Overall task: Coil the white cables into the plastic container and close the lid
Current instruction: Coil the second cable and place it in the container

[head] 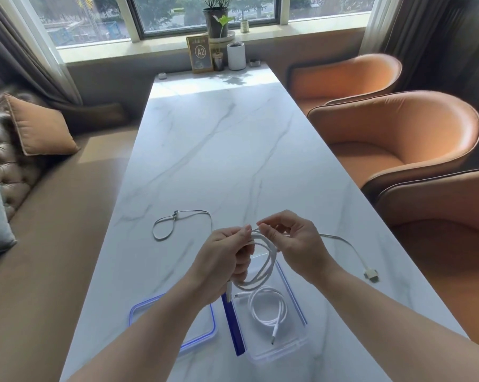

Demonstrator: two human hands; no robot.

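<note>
Above the clear plastic container I hold a half-wound white cable coil. My left hand grips its loops, and a plug end hangs below that fist. My right hand pinches the cable at the top of the coil. The cable's free tail trails right across the table to a flat connector. A finished white coil lies inside the container. The blue-rimmed lid rests on the table to the container's left, partly hidden by my left forearm. Another thin cable lies looped farther back.
The white marble table runs away toward a window sill with a framed A2 sign, a white cup and a potted plant. Orange armchairs stand along the right, a brown sofa with cushions on the left.
</note>
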